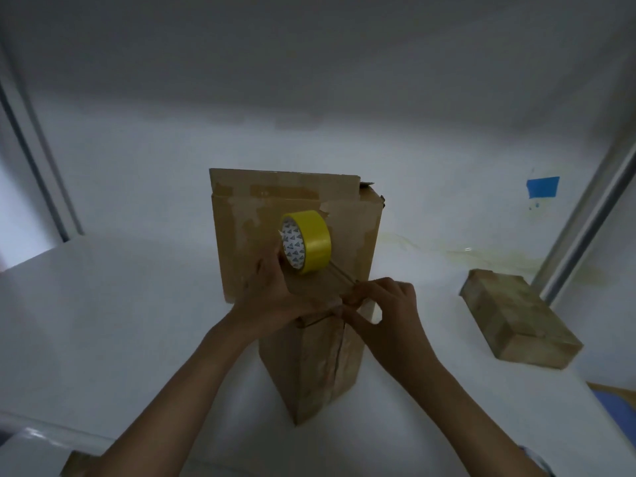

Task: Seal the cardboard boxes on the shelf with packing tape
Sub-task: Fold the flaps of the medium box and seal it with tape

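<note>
A tall brown cardboard box (311, 359) stands in the middle of the white shelf (120, 311), one top flap raised at its far side. My left hand (272, 294) holds a yellow roll of packing tape (306, 241) upright over the box top. A strip of tape runs from the roll toward my right hand (385, 304), which pinches the strip's end at the near top edge of the box. Old tape patches show on the raised flap.
A flat, taped cardboard box (516, 316) lies on the shelf at the right. Metal shelf posts rise at the left (34, 166) and right (592, 215). A blue tape patch (542, 186) sticks to the back wall. Yellowish stains mark the shelf's far right.
</note>
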